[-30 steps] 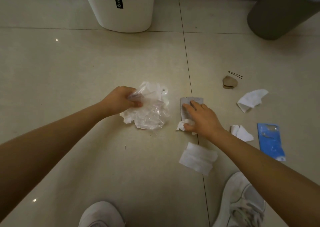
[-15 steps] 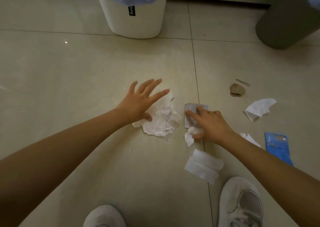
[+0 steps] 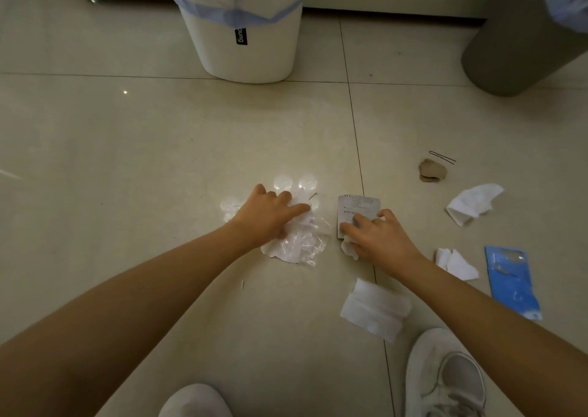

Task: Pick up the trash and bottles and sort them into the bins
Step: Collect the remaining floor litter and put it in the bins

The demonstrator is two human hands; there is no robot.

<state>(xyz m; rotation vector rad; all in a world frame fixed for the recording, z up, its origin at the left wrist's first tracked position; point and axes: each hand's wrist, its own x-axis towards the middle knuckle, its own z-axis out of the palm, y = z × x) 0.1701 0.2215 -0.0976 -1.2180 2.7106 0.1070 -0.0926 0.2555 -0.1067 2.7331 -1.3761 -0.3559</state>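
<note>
1. The crumpled clear plastic wrap (image 3: 296, 241) lay on the floor (image 3: 127, 193) near its middle, under and just right of the left hand (image 3: 270, 216), which pressed down on it with fingers partly curled into it.
2. The grey card (image 3: 356, 208) lay just right of the wrap, its near end under the fingertips of the right hand (image 3: 378, 238).
3. The right hand's thumb and fingers pinched a small white tissue wad (image 3: 348, 247) against the card's near corner.
4. A white bin (image 3: 248, 50) stood at the far edge and a grey bin (image 3: 521, 53) at the far right corner.
5. More tissues (image 3: 374, 308) and a blue packet (image 3: 512, 283) lay to the right, apart from both hands.
</note>
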